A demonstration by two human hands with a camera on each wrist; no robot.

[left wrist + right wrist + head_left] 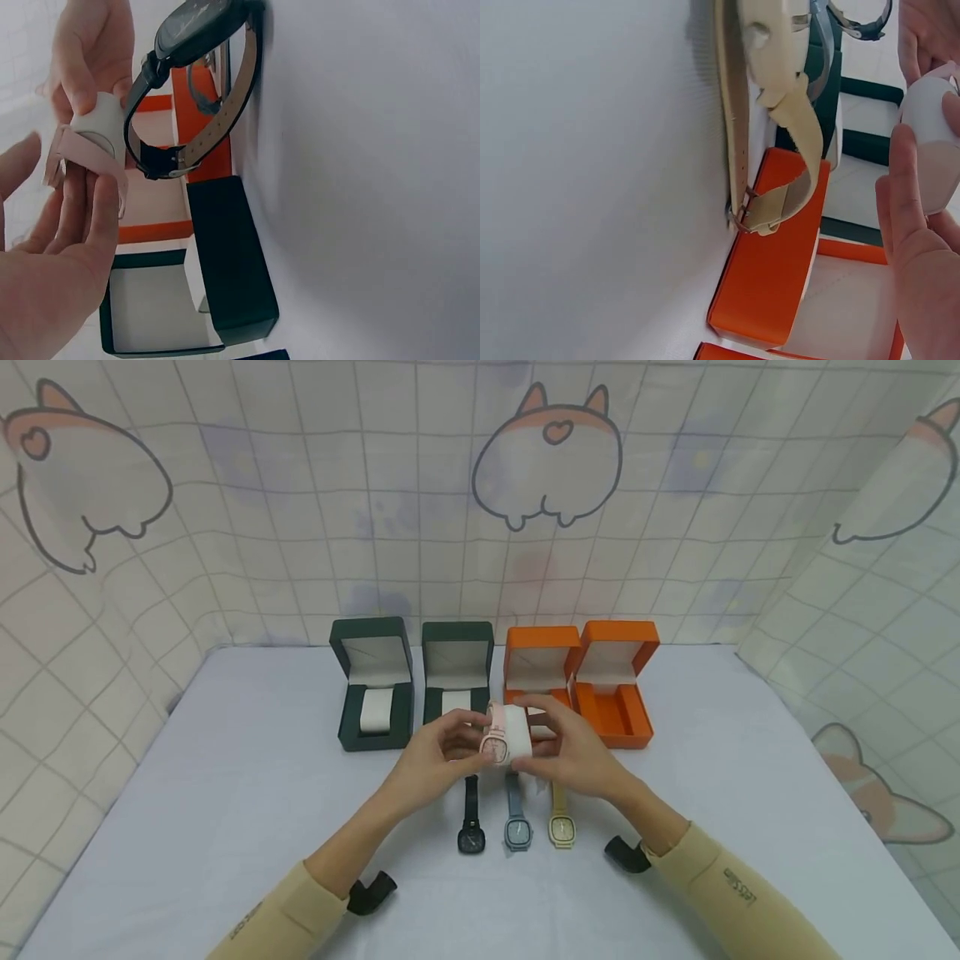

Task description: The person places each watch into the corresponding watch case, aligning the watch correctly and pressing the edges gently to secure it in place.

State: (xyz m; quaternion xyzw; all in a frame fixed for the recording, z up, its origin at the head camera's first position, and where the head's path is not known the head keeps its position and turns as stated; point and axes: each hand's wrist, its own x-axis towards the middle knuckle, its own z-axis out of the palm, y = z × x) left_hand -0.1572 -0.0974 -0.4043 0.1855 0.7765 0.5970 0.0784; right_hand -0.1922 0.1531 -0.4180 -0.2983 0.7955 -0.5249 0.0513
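Observation:
Both hands meet above the table, in front of the boxes. My left hand [437,752] holds a pink wristwatch [495,747] by its near side, fingers behind the strap [91,154]. My right hand [573,752] pinches a white watch cushion [518,733] between thumb and fingers. The pink strap lies against one end of this cushion [930,112]; whether it goes fully round cannot be told. Below the hands lie a black watch [471,838], a blue watch [517,832] and a yellow watch [562,828], their straps pointing away from me.
Along the back stand a left green box [375,742] with a white cushion, another green box [457,632] also with one, an orange box [542,637] partly behind the right hand, and a right orange box [641,727]. All lids are up. Patterned cloth [420,552] hangs behind.

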